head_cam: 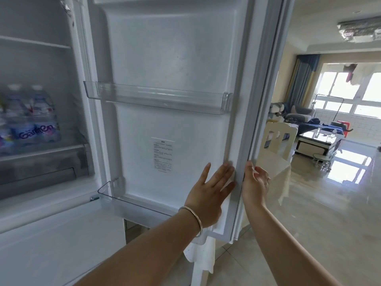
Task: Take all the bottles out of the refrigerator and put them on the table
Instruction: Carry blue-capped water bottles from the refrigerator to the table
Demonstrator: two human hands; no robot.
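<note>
The refrigerator stands open, and its door (171, 58) fills the middle of the view. Water bottles (33, 118) with blue labels stand on a shelf inside, at the far left. My left hand (210, 188), with a bracelet on the wrist, lies flat with spread fingers on the door's inner face near its free edge. My right hand (255, 182) curls around that outer edge of the door. Neither hand holds a bottle. The table (282, 176), covered by a white cloth, shows partly behind the door at the right.
Two clear door bins (158, 98) hold nothing I can see. A cream chair (277, 139) stands by the table. Beyond it are a glossy tiled floor (329, 213), a coffee table (317, 141) and a sofa by bright windows.
</note>
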